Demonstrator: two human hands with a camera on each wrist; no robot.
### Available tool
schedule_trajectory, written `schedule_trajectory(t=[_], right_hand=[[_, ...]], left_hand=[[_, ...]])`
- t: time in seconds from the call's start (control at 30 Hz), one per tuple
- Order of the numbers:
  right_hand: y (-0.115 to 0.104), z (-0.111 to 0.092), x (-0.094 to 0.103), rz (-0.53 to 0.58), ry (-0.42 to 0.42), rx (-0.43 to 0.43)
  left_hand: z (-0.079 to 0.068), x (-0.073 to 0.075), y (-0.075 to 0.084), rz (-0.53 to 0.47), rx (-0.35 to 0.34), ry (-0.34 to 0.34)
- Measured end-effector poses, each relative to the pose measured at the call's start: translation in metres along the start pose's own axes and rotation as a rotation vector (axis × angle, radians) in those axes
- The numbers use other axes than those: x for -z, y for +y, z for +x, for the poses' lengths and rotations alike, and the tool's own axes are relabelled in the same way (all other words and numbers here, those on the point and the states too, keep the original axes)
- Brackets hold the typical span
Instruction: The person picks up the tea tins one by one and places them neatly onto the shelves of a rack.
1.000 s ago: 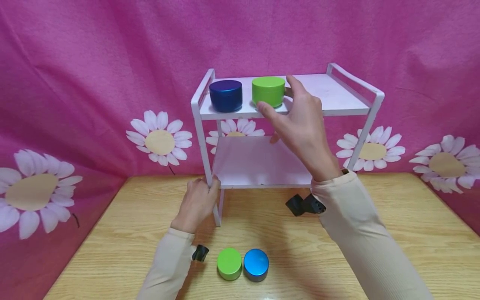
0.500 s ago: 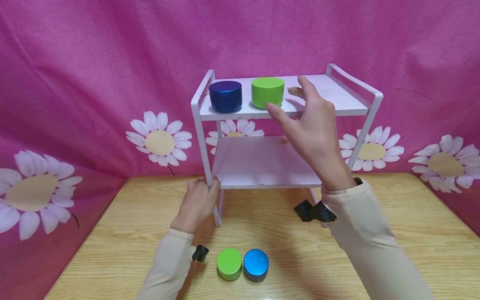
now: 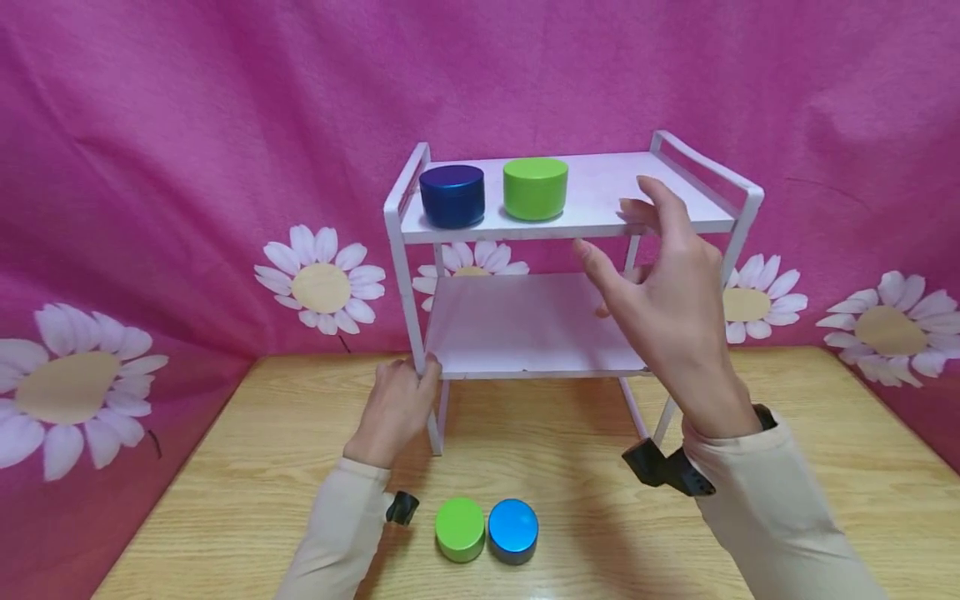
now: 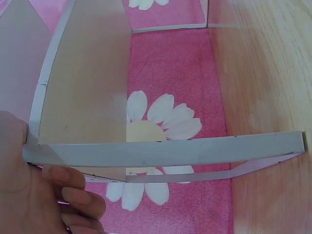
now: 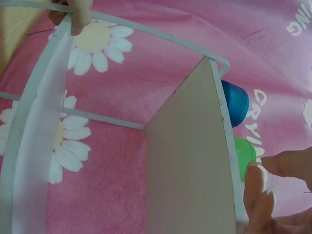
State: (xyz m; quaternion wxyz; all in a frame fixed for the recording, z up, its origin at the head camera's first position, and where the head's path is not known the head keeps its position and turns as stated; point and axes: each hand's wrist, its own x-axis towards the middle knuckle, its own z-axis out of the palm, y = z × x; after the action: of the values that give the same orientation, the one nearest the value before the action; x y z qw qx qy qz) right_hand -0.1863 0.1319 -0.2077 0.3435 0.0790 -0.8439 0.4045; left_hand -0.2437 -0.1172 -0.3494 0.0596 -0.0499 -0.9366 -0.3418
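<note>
A white two-tier rack [image 3: 517, 325] stands on the wooden table. My left hand [image 3: 397, 408] grips its left front leg at the level of the lower shelf; in the left wrist view the fingertips [image 4: 80, 197] curl round the frame's corner. On the top shelf sit a dark blue round tin [image 3: 452, 197] at the left and a lime green round tin [image 3: 535, 190] beside it, a gap between them. My right hand [image 3: 675, 308] holds nothing. Its fingers are spread and loosely bent in front of the shelf's right part, apart from the green tin.
Near the table's front, a second green tin [image 3: 460, 529] and a lighter blue tin [image 3: 513, 532] stand side by side. Raised side rails [image 3: 712, 171] edge the rack's top. A pink cloth with daisies [image 3: 322, 287] hangs behind the table [image 3: 300, 433].
My right hand has come off the upper green tin and drawn back to the right and down, leaving the tin on the top shelf. My left hand keeps its grip on the rack.
</note>
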Motion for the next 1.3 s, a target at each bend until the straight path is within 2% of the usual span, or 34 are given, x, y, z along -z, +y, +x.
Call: schedule_trajectory(t=[0.13,0.27,0.37,0.53,0.8,1.3], right_hand=[[0.003,-0.013,0.006,0.026,0.030,0.022],[0.010,-0.029,0.008,-0.014,0.094,0.077],[0.017,-0.042,0.009,-0.017,0.104,0.094],[0.029,-0.061,0.006,-0.029,0.035,0.077],[0.045,-0.083,-0.010,-0.117,-0.009,0.144],[0.065,-0.126,-0.030,-0.065,-0.209,0.005]], left_hand=[[0.000,-0.001,0.001,0.010,0.005,0.001],[0.000,-0.001,0.001,0.011,0.001,0.010],[0.000,-0.001,0.001,0.013,-0.001,0.013],[0.000,-0.001,0.000,0.020,0.002,0.018],[0.000,-0.001,0.000,0.006,-0.002,0.013],[-0.001,-0.001,0.001,-0.004,-0.018,0.024]])
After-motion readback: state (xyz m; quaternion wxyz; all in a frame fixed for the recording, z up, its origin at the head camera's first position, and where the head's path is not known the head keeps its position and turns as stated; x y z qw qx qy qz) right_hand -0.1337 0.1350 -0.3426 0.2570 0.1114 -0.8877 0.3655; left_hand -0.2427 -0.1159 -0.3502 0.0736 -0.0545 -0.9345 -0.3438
